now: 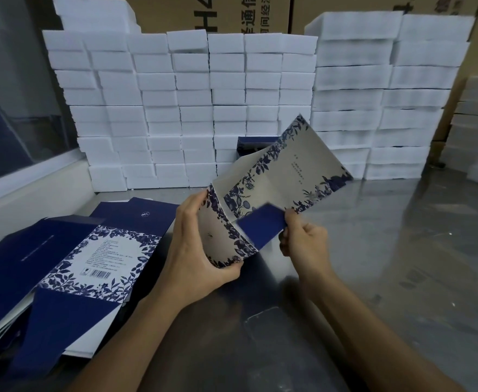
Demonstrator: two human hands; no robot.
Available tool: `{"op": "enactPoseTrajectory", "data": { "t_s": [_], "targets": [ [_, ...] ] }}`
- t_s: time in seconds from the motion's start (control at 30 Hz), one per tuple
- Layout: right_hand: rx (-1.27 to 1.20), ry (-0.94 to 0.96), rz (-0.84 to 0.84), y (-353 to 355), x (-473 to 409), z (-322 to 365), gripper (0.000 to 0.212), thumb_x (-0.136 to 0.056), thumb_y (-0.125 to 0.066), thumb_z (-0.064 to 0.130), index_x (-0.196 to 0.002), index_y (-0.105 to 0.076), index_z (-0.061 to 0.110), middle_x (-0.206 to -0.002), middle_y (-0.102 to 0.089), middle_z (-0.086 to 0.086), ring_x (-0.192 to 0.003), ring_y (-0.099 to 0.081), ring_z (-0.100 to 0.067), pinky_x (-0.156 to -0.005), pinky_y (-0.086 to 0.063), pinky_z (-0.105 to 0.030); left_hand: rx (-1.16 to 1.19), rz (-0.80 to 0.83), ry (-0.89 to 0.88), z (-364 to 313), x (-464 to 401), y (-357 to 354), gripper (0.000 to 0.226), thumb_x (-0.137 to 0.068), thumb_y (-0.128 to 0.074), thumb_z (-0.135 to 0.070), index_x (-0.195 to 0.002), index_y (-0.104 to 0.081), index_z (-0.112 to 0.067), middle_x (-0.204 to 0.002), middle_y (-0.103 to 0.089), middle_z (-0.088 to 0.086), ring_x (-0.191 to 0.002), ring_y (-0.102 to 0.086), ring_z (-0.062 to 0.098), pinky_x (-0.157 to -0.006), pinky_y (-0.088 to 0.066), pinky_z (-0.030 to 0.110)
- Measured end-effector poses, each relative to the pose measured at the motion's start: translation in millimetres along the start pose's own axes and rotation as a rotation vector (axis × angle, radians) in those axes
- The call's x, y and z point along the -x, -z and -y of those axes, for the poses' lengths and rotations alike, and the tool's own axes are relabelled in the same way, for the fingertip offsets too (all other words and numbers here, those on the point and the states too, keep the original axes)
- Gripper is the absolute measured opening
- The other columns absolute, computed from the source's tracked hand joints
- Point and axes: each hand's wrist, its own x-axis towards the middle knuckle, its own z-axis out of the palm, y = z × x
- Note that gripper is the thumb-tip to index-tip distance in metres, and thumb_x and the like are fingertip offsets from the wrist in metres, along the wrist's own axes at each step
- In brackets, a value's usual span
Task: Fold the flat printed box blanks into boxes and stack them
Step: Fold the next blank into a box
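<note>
gripping box blank [263, 188] between left hand [201, 250]; right hand [302, 236]

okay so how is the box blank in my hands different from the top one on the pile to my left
The held blank is lifted off the table and partly folded, with panels at angles; the top blank on the pile lies flat. The left hand grips the held blank and the right hand pinches its navy flap; nothing touches the top blank on the pile. Both carry blue floral borders and navy flaps.

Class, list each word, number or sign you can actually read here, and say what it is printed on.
"H4": brown carton behind the foam blocks, cut off by the frame.
Chinese characters beside it: only partly legible.
Barcode and text on flat blank: too small.
Text on held box: blurred.
</note>
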Motion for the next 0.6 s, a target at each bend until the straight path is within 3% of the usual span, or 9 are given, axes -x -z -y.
{"op": "enactPoseTrajectory", "data": {
  "t_s": [0.1, 0.17, 0.23, 0.33, 0.43, 0.47, 0.53, 0.6],
  "targets": [
    [0.041, 0.05, 0.085, -7.3, 5.4, 2.6, 0.034, -0.103, -0.047, 0.041, -0.085, -0.059, 0.014, -0.088, -0.072, 0.001, -0.079, -0.068, -0.01, -0.07, -0.054, -0.024, 0.027, -0.02, 0.082, -2.0, -0.5, -1.5, 0.122, -0.051, -0.091, -0.044, -0.149, -0.018, -0.032, -0.146, -0.028, -0.015, -0.137, -0.033, 0.004, -0.11, -0.041, 0.039],
    [0.054, 0.044, 0.128, -12.0, 7.6, 4.8, 0.029, -0.101, -0.047, 0.046, -0.101, -0.055, 0.019, -0.111, -0.068, -0.002, -0.104, -0.065, -0.014, -0.089, -0.054, -0.034, 0.081, -0.028, 0.155, -1.8, 0.7, -2.4, 0.12, -0.05, -0.09, -0.048, -0.146, -0.02, -0.039, -0.143, -0.03, -0.022, -0.134, -0.035, 0.001, -0.106, -0.045, 0.043],
    [0.036, 0.017, 0.156, -14.2, 8.9, 8.0, 0.029, -0.1, -0.046, 0.049, -0.111, -0.053, 0.023, -0.12, -0.063, 0.0, -0.114, -0.061, -0.015, -0.101, -0.05, -0.043, 0.137, -0.041, 0.222, -2.3, 1.0, -4.5, 0.114, -0.051, -0.09, -0.046, -0.143, -0.022, -0.043, -0.14, -0.032, -0.029, -0.13, -0.037, -0.003, -0.102, -0.048, 0.044],
    [-0.017, -0.006, 0.172, -14.9, 8.8, 9.8, 0.031, -0.1, -0.048, 0.048, -0.121, -0.053, 0.025, -0.122, -0.063, 0.004, -0.111, -0.062, -0.009, -0.101, -0.051, -0.042, 0.192, -0.074, 0.297, -5.2, -1.8, -8.9, 0.096, -0.059, -0.089, -0.041, -0.138, -0.036, -0.038, -0.133, -0.044, -0.025, -0.12, -0.049, 0.003, -0.094, -0.052, 0.039],
    [-0.09, -0.026, 0.17, -14.1, 7.6, 10.2, 0.023, -0.1, -0.049, 0.049, -0.117, -0.054, 0.034, -0.114, -0.065, 0.014, -0.09, -0.066, 0.009, -0.076, -0.054, -0.023, 0.271, -0.116, 0.364, -14.7, -6.6, -8.8, 0.067, -0.065, -0.077, -0.048, -0.125, -0.052, -0.035, -0.123, -0.057, -0.019, -0.109, -0.056, -0.001, -0.087, -0.048, 0.018],
    [-0.115, -0.041, 0.171, -13.6, 7.1, 10.6, 0.022, -0.1, -0.048, 0.05, -0.116, -0.054, 0.036, -0.112, -0.065, 0.017, -0.085, -0.066, 0.012, -0.07, -0.053, -0.02, 0.359, -0.12, 0.414, -18.5, -8.6, -7.9, 0.057, -0.067, -0.075, -0.049, -0.119, -0.056, -0.035, -0.12, -0.061, -0.014, -0.107, -0.059, 0.002, -0.087, -0.049, 0.019],
    [-0.16, -0.064, 0.183, -12.3, 5.2, 11.4, 0.027, -0.097, -0.047, 0.059, -0.116, -0.054, 0.042, -0.113, -0.066, 0.017, -0.086, -0.067, 0.011, -0.077, -0.056, -0.03, 0.566, -0.119, 0.515, -25.3, -13.2, -5.4, 0.041, -0.068, -0.074, -0.05, -0.103, -0.063, -0.031, -0.109, -0.069, -0.004, -0.102, -0.065, 0.016, -0.088, -0.054, 0.035],
    [-0.166, -0.066, 0.201, -11.6, 2.5, 11.4, 0.038, -0.091, -0.048, 0.072, -0.118, -0.054, 0.046, -0.119, -0.066, 0.018, -0.102, -0.066, 0.003, -0.095, -0.054, -0.046, 0.727, -0.137, 0.586, -29.6, -16.3, -3.5, 0.035, -0.069, -0.079, -0.051, -0.088, -0.065, -0.026, -0.094, -0.072, -0.002, -0.09, -0.068, 0.015, -0.075, -0.057, 0.037]
  ]
}}
